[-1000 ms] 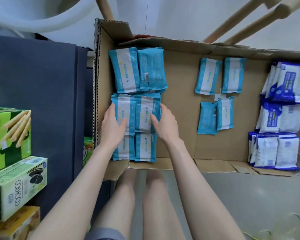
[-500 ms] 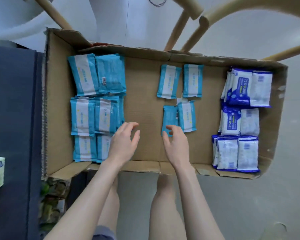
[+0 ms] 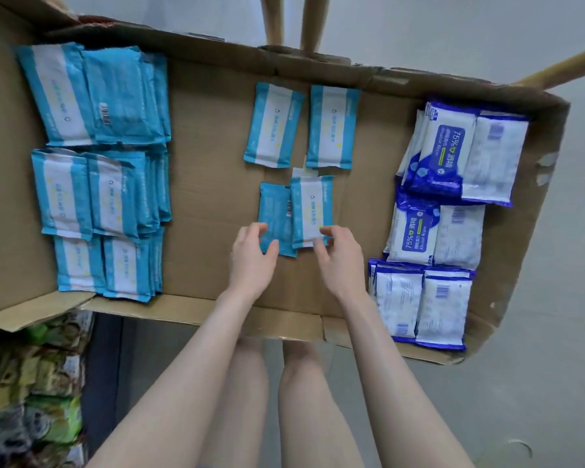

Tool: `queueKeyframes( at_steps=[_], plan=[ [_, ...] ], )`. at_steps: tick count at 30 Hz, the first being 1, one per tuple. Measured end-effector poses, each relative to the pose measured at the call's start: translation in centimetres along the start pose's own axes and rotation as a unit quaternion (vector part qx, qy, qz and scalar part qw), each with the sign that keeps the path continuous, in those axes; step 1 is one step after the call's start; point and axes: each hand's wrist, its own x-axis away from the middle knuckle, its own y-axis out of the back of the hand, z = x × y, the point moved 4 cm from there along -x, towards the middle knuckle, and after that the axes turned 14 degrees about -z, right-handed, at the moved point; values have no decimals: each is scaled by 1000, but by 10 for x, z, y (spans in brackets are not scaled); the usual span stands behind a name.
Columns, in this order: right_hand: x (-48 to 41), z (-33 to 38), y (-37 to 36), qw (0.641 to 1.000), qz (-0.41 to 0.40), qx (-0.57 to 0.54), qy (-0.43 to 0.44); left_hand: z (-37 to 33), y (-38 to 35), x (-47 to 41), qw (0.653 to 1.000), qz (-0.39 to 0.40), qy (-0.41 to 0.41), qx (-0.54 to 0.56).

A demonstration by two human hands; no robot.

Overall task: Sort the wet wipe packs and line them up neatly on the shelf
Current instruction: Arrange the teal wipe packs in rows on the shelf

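The left hand (image 3: pixel 250 256) is curling its grip around the lower left corner of a face-down teal pack (image 3: pixel 275 214), with fingers over the near edge and thumb pressing the pack's lower right. Just beside it, the right hand (image 3: pixel 338 260) is pinching the lower right corner of a face-up teal pack (image 3: pixel 312 207) between thumb and fingertips. These two small wet wipe packs are lying side by side in the middle of an open cardboard box (image 3: pixel 210 184), the face-up one overlapping the face-down one's right edge.

Beyond them, an upper pair of teal packs (image 3: pixel 273 125) is lying flat, label side up, slightly apart from each other. Along the box's left side, larger teal packs (image 3: pixel 65 190) are sitting in overlapping stacks arranged in three rows. Along the right side, blue and white alcohol wipe packs (image 3: pixel 443 157) are likewise lying in three rows, some showing the printed front and others the barcode back.

Pale wooden legs (image 3: pixel 309 21) are showing behind the box's far wall. Below the box's left corner, blurred green and yellow snack packets (image 3: pixel 38 383) are sitting.
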Motion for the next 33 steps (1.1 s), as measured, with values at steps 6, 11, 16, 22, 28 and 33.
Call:
queueKeyframes(
  at_steps=[6,11,16,22,28,33],
  plan=[
    [-40,0,-19,999,-22,-9,-34,1,-27,-36,996,-52,70,1],
    [-60,-4,-28,994,-31,-43,-97,4,-39,-50,991,-31,124,28],
    [-68,-1,-12,976,-30,-176,-123,-10,-22,-52,991,-19,69,110],
    [-115,33,21,968,-107,-212,-82,-59,0,-95,975,-65,30,209],
    [-163,47,7,985,-125,-104,-58,-78,-11,-145,989,-144,-36,-9],
    [-152,44,8,960,-116,-216,-134,-72,-10,-141,983,-102,40,148]
  ],
)
